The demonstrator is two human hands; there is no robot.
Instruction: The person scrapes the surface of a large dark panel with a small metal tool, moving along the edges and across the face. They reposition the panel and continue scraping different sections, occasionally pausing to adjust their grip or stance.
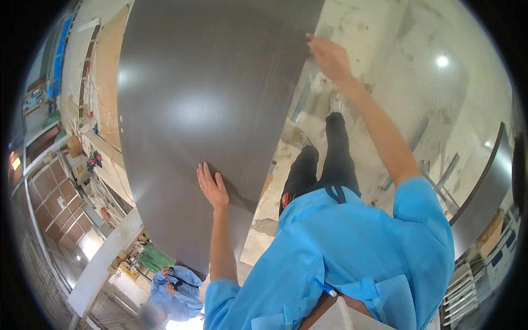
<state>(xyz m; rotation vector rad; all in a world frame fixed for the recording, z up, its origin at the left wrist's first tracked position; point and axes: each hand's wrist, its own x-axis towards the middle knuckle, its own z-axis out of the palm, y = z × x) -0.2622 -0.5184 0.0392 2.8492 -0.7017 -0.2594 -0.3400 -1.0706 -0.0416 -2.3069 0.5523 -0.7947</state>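
Observation:
A large dark brown wood-grain panel [220, 104] fills the left and middle of the view. My left hand [213, 187] lies flat on its face near the lower end, fingers together and stretched out, thumb apart. At the panel's right edge, farther up, is my right hand [331, 58]. Its fingers are bent against that edge, and the fingertips are partly hidden and a little blurred. Two small pale round marks [121, 124] show along the panel's left edge.
My legs [336, 148] stand on a stained pale floor [385, 33] beside the panel. Metal strips [422, 132] lie on it. Another dark panel [484, 198] stands at the right. A workbench [107, 159] runs along the left. Lower left, a person in blue [177, 294] is close by.

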